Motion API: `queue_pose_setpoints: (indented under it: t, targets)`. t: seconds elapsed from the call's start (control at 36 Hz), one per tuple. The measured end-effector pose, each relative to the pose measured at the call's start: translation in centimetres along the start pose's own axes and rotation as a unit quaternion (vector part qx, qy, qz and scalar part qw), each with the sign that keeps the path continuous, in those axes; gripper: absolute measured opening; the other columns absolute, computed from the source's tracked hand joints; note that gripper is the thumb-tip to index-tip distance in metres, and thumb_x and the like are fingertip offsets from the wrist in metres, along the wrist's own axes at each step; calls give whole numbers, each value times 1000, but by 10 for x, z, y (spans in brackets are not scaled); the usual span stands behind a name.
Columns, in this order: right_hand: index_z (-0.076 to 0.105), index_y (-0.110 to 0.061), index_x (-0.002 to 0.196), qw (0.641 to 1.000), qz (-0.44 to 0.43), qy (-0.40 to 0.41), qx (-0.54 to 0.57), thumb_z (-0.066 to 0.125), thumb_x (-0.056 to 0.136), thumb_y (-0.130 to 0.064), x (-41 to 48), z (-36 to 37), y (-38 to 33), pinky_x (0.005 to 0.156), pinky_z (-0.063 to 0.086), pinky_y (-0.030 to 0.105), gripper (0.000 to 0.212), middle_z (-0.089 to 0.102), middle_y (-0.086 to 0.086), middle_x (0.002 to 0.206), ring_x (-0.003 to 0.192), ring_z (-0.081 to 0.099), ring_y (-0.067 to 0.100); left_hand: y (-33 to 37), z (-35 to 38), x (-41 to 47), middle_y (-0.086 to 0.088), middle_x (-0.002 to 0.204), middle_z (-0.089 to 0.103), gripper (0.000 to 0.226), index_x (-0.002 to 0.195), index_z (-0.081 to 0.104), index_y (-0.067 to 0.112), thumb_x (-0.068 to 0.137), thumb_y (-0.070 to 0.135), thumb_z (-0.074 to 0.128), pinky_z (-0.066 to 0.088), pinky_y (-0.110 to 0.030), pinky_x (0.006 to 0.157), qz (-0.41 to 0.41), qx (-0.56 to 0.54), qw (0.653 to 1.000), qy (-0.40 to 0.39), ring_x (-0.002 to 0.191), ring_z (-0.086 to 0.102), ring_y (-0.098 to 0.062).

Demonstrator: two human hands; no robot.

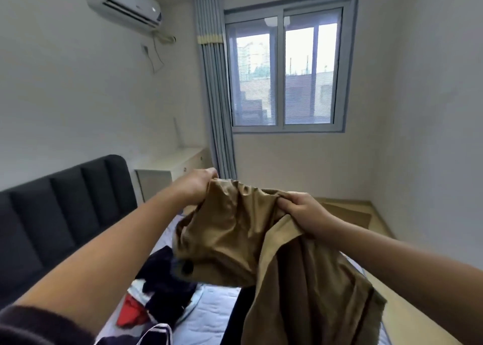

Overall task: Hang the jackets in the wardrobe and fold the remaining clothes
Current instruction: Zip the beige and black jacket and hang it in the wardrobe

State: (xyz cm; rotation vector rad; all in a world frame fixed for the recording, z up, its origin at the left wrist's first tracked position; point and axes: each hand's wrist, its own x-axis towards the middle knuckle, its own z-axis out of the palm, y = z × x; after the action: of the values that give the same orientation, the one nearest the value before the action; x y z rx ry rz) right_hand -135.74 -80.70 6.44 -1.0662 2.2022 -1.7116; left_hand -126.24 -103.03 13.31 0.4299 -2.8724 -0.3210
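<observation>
Head view: the left hand (198, 185) and the right hand (303, 211) each clench a bunched upper edge of a brown garment (235, 240), held up above the bed (219, 305). Its lower part is cut off by the frame. It partly hides a heap of dark clothes (167, 287) and a red piece (130, 313) on the mattress.

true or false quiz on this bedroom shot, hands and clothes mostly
1. The left hand and the right hand both grip the tan garment. True.
2. The tan garment lies folded flat on the mattress. False: it is held up, bunched, above the bed.
3. A pile of dark clothes with something red in it lies on the bed. True.
4. The curtain covers the whole window. False: the curtain is gathered at the left of the window, which is uncovered.
</observation>
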Motion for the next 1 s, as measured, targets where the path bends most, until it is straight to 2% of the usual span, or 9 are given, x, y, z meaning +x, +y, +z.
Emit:
queue_pose_setpoints:
  t: [0.14, 0.25, 0.33, 0.39, 0.5, 0.64, 0.75, 0.89, 1.0]
  targets:
    - [66, -16, 80, 996, 45, 38, 66, 49, 99, -11, 1, -5, -13, 65, 49, 22, 26, 65, 2, 74, 62, 60, 9, 7, 13, -28, 5, 117, 55, 49, 128, 49, 26, 88, -2, 48, 53, -30, 83, 18, -64, 995, -71, 102, 56, -16]
    - [65, -15, 77, 995, 50, 74, 53, 50, 99, -16, 2, -7, -28, 78, 48, 34, 26, 64, 5, 78, 72, 57, 17, 28, 36, -55, 7, 110, 60, 30, 119, 54, 27, 89, 30, 58, 52, -27, 87, 93, -132, 984, -71, 96, 58, -6]
    - [65, -7, 85, 993, 61, 88, 51, 50, 99, -17, 1, -9, -39, 82, 48, 39, 23, 63, 13, 87, 79, 56, 23, 43, 62, -67, 14, 108, 58, 65, 127, 48, 30, 73, 62, 64, 48, -18, 80, 109, -165, 974, -108, 96, 58, -3]
    - [66, -3, 94, 992, 65, 88, 56, 51, 99, -18, 1, -12, -46, 79, 49, 36, 22, 63, 14, 90, 79, 56, 23, 48, 84, -65, 10, 114, 55, 72, 132, 43, 28, 71, 58, 67, 48, -24, 83, 91, -139, 984, -68, 101, 56, -9]
    - [67, -4, 98, 991, 58, 109, 48, 51, 98, -22, -1, -21, -57, 64, 48, 19, 24, 62, 3, 79, 68, 55, 12, 64, 110, -53, -7, 100, 65, 17, 103, 60, 15, 90, 12, 48, 47, -33, 77, 54, -199, 976, 73, 92, 60, -25]
    - [62, -1, 114, 983, 93, 145, -69, 48, 99, -30, -4, -51, -55, 89, 45, 31, 35, 64, 13, 108, 94, 57, 20, 86, 106, -41, -2, 72, 56, 22, 79, 50, 17, 96, 9, 37, 34, -30, 60, 26, -316, 936, 154, 69, 53, -22]
    - [35, -9, 142, 950, 239, 137, -143, 50, 89, -60, -16, -68, -46, 82, 42, 35, 75, 45, 13, 137, 114, 49, 29, 101, 59, -18, -14, 86, 64, 21, 88, 61, 5, 94, 13, 42, 41, -34, 69, 28, -249, 953, 169, 85, 58, -29]
    - [19, -33, 145, 959, 124, 47, -249, 69, 61, -65, -44, -46, -32, 103, 40, 44, 103, 31, 4, 146, 131, 38, 27, 142, 19, -1, -13, 103, 65, 28, 105, 66, 4, 97, 19, 44, 40, -26, 68, 75, -114, 990, 42, 87, 57, -24]
    - [32, -35, 125, 934, 111, 38, -337, 59, 61, -56, -58, -22, -21, 85, 48, 42, 72, 51, -3, 115, 100, 56, 22, 159, 3, 3, -9, 91, 57, 27, 102, 64, 3, 98, 20, 43, 32, -24, 50, 90, -80, 992, 36, 70, 48, -18]
